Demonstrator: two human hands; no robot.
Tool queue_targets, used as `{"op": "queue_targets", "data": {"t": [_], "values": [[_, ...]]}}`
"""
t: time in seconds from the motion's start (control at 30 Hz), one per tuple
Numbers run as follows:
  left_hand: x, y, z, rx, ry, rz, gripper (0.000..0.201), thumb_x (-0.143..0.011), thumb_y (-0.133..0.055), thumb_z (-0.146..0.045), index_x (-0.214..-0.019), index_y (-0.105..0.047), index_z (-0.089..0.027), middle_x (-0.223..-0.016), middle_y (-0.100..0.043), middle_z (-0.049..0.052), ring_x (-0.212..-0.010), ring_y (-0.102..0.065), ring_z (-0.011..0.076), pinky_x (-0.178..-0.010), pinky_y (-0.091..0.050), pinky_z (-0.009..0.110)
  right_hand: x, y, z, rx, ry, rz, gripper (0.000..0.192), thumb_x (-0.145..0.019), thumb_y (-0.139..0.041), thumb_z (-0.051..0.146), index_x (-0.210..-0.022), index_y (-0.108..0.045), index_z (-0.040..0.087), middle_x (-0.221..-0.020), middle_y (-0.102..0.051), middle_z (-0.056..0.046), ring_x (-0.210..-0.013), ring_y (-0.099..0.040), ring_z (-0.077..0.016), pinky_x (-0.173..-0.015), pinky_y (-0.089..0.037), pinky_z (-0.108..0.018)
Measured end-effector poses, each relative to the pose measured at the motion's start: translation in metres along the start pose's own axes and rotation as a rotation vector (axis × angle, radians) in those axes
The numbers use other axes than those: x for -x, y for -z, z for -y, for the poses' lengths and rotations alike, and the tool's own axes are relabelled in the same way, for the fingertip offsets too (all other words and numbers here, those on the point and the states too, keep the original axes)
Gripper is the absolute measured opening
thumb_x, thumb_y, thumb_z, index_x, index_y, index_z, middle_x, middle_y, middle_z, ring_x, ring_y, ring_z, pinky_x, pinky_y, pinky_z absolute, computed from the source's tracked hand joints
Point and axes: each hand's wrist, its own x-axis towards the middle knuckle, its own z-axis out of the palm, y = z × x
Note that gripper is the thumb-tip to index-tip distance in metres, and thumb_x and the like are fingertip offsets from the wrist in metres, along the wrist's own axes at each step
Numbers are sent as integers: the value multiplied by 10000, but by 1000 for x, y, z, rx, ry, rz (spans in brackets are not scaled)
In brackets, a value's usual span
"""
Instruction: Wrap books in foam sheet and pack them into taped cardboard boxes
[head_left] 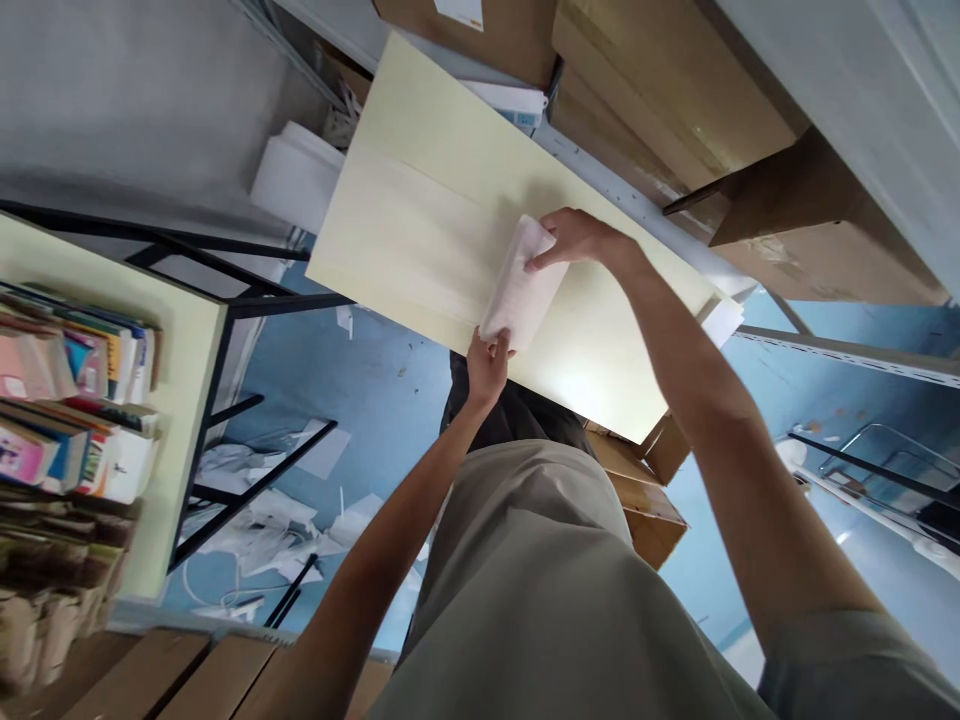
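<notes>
A flat, oblong bundle (523, 287) in a pale whitish wrap, perhaps foam sheet or paper, lies over the cream tabletop (600, 365). What is inside the wrap cannot be seen. At its near end, my left hand (488, 366) pinches the lower edge with thumb and fingers. My right hand (577, 240) grips the far end, its thumb on the upper face and its fingers bent round the top corner. To the left of the bundle, a paler strip of thin sheet (420, 215) seems to lie flat on the tabletop.
Cardboard boxes (675, 85) stand along the table's far side. On the left, another table (187, 360) bears stacked books (75, 370). Loose white papers (262, 510) litter the blue floor beside black metal legs (262, 490). Wooden boxes (637, 480) sit under the table's right end.
</notes>
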Motion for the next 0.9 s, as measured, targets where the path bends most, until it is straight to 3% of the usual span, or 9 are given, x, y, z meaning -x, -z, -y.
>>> {"op": "queue_targets", "data": {"t": [0.07, 0.17, 0.27, 0.4, 0.5, 0.6, 0.73, 0.8, 0.9], "values": [[-17, 8, 0, 34, 111, -6, 426, -1109, -723, -566, -1257, -661, -172, -1211, -838, 155, -1225, -838, 316, -1004, -765, 464, -9, -26, -3, 38, 17, 40, 633, -826, -976, 718, -1079, -719, 197, -1166, -744, -116, -1314, -686, -381, -1177, -590, -531], [-39, 21, -2, -4, 277, 47, 418, -1125, -713, -558, -1098, -671, -143, -930, -828, 138, -1044, -886, 320, -936, -770, 439, -11, -60, -3, 76, 18, 75, 718, -833, -960, 707, -1217, -709, 154, -1301, -705, -177, -1474, -580, -457, -1307, -480, -676], [-55, 32, -11, -131, 361, 153, 464, -1114, -715, -578, -949, -702, -144, -876, -847, 160, -813, -873, 284, -789, -744, 373, 0, -86, 6, 36, 21, -44, 792, -894, -900, 714, -1368, -662, 126, -1486, -617, -249, -1560, -491, -511, -1317, -441, -775], [-68, 44, -34, -421, 407, 319, 514, -1147, -624, -534, -805, -742, -169, -834, -861, 158, -634, -794, 239, -679, -673, 346, 25, -99, 27, -27, -8, -214, 742, -1007, -805, 641, -1521, -602, 145, -1650, -474, -288, -1628, -418, -529, -1292, -499, -755], [-73, 55, -54, -804, 317, 410, 543, -1130, -643, -504, -683, -703, -202, -711, -812, 124, -632, -790, 265, -774, -669, 404, 55, -93, 32, -29, -94, -239, 697, -1042, -774, 516, -1590, -562, 141, -1665, -463, -293, -1651, -392, -513, -1322, -460, -762], [-83, 64, -70, -1043, 74, 360, 502, -1097, -686, -522, -690, -701, -227, -713, -792, 115, -828, -840, 332, -961, -648, 464, 96, -89, 28, -105, -219, -327, 637, -1088, -669, 424, -1647, -504, 166, -1691, -471, -281, -1628, -463, -453, -1321, -468, -720], [-110, 60, -79, -947, -255, 256, 203, -1084, -654, -371, -1071, -775, -208, -1180, -847, 161, -1055, -828, 328, -1064, -618, 466, 137, -107, 30, -304, -491, -305, 462, -1064, -644, 392, -1450, -598, 141, -1424, -693, -264, -1356, -691, -374, -1175, -589, -590], [-124, 53, -81, -927, -280, 254, 153, -1039, -680, -277, -1152, -748, -199, -1299, -812, 181, -1071, -817, 313, -1070, -617, 458, 142, -117, 34, -403, -585, -300, 316, -1020, -689, 398, -1249, -641, 184, -1273, -751, -211, -1236, -720, -334, -1100, -612, -517], [-143, 49, -85, -933, -209, 312, 94, -993, -733, -227, -1083, -742, -205, -1212, -827, 164, -1098, -810, 310, -1085, -611, 446, 136, -121, 35, -577, -703, -353, 292, -922, -790, 444, -1010, -593, 247, -1090, -759, -112, -1056, -714, -270, -958, -612, -418]]}}
